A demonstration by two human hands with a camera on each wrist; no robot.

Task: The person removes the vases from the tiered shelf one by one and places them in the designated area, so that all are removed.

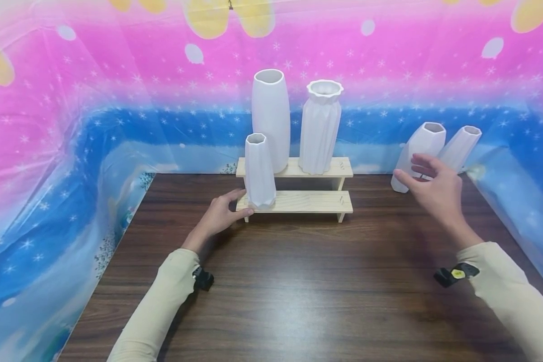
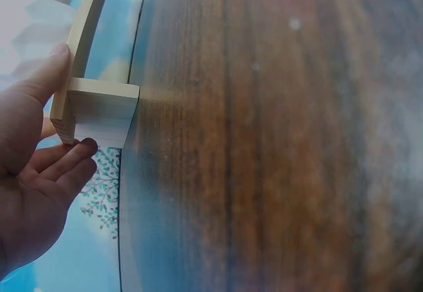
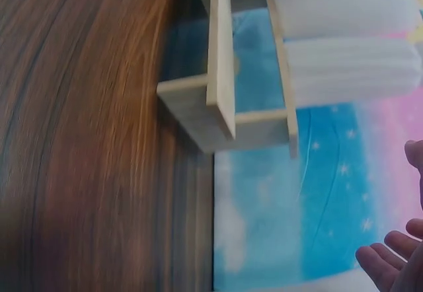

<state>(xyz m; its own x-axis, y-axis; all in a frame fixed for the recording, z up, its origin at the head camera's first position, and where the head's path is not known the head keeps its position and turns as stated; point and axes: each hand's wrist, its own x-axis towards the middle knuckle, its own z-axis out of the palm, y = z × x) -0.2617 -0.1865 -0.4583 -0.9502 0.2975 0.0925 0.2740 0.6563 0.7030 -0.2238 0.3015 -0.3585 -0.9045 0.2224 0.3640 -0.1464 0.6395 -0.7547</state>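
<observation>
My left hand (image 1: pixel 219 213) is at the left end of a two-step pale wooden stand (image 1: pixel 307 201). In the left wrist view its thumb lies along the lower board's edge and the fingers curl around that end. A slim faceted white vase (image 1: pixel 259 173) stands on the lower step. The upper step bears a tall smooth white vase (image 1: pixel 271 115) and a ruffle-rimmed fluted vase (image 1: pixel 319 133). My right hand (image 1: pixel 439 193), thumb and fingers apart, overlaps a wider white vase (image 1: pixel 418 143) and a narrow white vase (image 1: pixel 461 146) in the head view. Both these vases are partly hidden.
The dark wood-grain table (image 1: pixel 289 281) reaches back to a pink and blue patterned cloth (image 1: pixel 163 90), which also hangs along both sides. The two right-hand vases stand near the table's back right corner.
</observation>
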